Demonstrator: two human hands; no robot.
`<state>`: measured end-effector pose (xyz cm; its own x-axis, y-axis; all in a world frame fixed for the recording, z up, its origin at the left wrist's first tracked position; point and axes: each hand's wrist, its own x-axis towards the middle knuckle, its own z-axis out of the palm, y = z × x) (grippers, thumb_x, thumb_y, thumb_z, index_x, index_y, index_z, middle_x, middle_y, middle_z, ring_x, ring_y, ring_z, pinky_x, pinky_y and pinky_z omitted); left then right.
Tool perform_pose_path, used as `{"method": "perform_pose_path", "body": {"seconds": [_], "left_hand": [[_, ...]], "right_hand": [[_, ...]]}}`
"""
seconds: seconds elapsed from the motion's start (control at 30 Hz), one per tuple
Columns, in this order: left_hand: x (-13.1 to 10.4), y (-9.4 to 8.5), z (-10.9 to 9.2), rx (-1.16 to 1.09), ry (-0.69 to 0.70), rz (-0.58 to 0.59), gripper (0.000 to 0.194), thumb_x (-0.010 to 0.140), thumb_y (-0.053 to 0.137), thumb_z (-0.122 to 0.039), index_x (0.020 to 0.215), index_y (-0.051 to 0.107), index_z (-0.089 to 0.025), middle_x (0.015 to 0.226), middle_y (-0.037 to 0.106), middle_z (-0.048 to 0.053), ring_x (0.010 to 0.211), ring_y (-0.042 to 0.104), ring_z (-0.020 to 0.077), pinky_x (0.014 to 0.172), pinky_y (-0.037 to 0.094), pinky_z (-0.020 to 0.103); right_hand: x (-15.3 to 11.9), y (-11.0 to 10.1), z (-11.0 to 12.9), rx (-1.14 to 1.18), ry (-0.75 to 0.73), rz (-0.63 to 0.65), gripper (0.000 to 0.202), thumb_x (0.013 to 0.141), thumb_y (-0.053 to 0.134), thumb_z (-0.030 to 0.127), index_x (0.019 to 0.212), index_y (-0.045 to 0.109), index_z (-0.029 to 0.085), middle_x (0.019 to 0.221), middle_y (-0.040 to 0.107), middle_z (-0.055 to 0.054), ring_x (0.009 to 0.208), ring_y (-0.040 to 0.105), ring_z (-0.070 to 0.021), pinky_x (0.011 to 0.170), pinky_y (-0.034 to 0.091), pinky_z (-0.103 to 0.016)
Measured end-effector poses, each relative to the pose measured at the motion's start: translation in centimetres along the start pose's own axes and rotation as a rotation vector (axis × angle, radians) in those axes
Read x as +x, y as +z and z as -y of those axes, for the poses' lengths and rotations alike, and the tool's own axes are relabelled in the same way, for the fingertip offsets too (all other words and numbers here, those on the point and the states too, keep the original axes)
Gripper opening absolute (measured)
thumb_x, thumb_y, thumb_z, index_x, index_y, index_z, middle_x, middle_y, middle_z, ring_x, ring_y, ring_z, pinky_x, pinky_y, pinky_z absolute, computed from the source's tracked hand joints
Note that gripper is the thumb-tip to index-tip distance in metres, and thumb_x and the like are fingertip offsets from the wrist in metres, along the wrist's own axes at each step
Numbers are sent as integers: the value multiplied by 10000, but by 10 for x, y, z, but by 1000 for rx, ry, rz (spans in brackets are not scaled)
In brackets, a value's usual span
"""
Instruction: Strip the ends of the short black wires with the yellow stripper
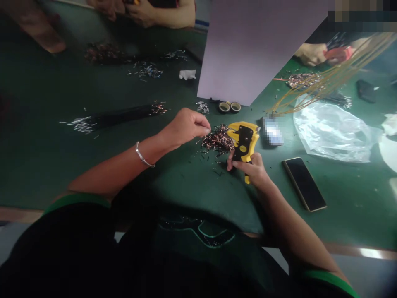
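a person in a dark shirt (93,244) with green cuffs works at a green table (186,182), seen from the wearer's own head. the left hand (184,128), a silvery bracelet (143,155) on its wrist, has thumb and forefinger tips pressed together at the edge of a loose pile of short wires (218,140); whether a wire is pinched between them is too small to tell. the right hand (256,169) is wrapped around the handles of a yellow and black wire stripper (245,142), its head beside the pile. a round yellow badge on the tool bears marks too small to read.

beyond the pile sit two tape rolls (230,108), side by side, and a scatter of silvery bits (203,107). a bundle of black wires (120,116) lies to the left, copper showing at one end. to the right are a small pack (273,131), its face blurred out, a dark-screened phone (304,184) and a clear plastic bag (335,130). a large pale sheet (251,49), plain on this face, stands behind. across the table, a co-worker's hand (312,54) is beside a red tool (339,54).
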<state>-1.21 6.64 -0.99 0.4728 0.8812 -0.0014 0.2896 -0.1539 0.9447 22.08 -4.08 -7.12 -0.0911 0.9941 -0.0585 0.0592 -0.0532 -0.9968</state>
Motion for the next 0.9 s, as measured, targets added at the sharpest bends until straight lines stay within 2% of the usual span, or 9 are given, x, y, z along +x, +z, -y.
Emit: {"method": "perform_pose_path", "body": {"seconds": [0.23, 0.43, 0.67, 0.9], "left_hand": [[0, 1, -2, 33, 41, 36, 64, 703, 699, -169, 698, 762, -155, 612, 673, 37, 616, 578, 118, 586, 438, 278], [-1, 4, -3, 27, 34, 40, 86, 721, 706, -203, 731, 770, -147, 619, 678, 41, 547, 539, 97, 519, 406, 261], [1, 4, -1, 21, 42, 84, 95, 708, 698, -185, 746, 776, -145, 634, 684, 41, 592, 580, 109, 569, 438, 265], [0, 3, -5, 59, 76, 110, 99, 708, 695, -191, 752, 777, -158, 640, 686, 29, 600, 577, 108, 596, 437, 266]], "right_hand": [[-2, -12, 6, -5, -28, 222, 258, 735, 778, 348, 907, 684, 180, 768, 700, -43, 726, 628, -216, 706, 503, -371], [-4, -12, 9, 4, -36, 263, 207, 750, 759, 301, 905, 684, 187, 790, 692, -34, 750, 622, -210, 731, 489, -363], [-4, -12, 16, -40, 16, 271, 231, 723, 743, 294, 923, 685, 195, 795, 695, -42, 770, 619, -223, 740, 490, -376], [-5, -12, 20, -62, 8, 306, 243, 742, 755, 315, 940, 695, 188, 816, 700, -54, 791, 630, -226, 757, 506, -378]]}}
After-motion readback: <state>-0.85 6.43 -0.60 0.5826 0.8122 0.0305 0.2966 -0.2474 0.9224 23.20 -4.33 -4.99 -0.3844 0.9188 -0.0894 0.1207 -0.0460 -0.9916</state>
